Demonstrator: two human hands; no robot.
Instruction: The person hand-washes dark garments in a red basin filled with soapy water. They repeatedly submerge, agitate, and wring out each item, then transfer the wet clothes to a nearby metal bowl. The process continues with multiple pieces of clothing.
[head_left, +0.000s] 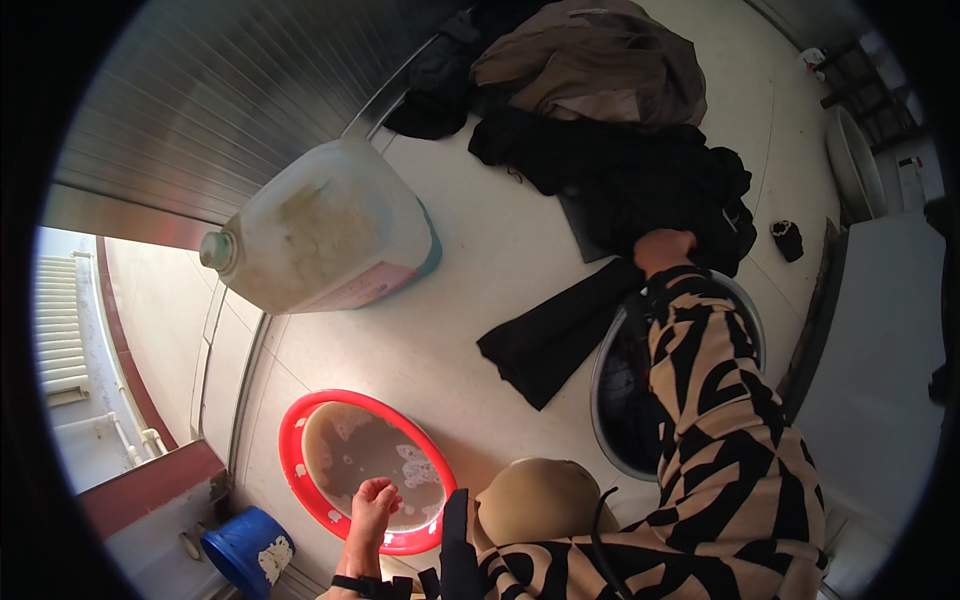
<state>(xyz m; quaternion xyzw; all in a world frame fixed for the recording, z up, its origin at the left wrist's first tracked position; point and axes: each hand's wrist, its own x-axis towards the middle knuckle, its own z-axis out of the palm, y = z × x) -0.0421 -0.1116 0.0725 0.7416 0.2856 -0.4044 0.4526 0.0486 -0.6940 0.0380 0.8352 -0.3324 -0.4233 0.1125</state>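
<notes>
My left hand (377, 499), its fingers curled, hovers over the near side of a red-rimmed basin (292, 427) filled with murky, sudsy water; nothing shows in it. My right hand (664, 250) reaches forward to a heap of black clothing (600, 161) on the floor and grips dark cloth there, though its fingertips are partly hidden. A flat black garment piece (555, 337) extends from beside that hand toward the floor's middle. Under my right forearm stands a metal basin (598, 409) with dark contents. Beyond the black heap lies a bulky brown garment (592, 64).
A large cloudy plastic jug (330, 225) lies or stands left of centre, near a ribbed metal panel (187, 97). A blue bucket (236, 551) is at lower left. A small black item (787, 241) lies right of the clothes, near a pale flat surface (877, 337).
</notes>
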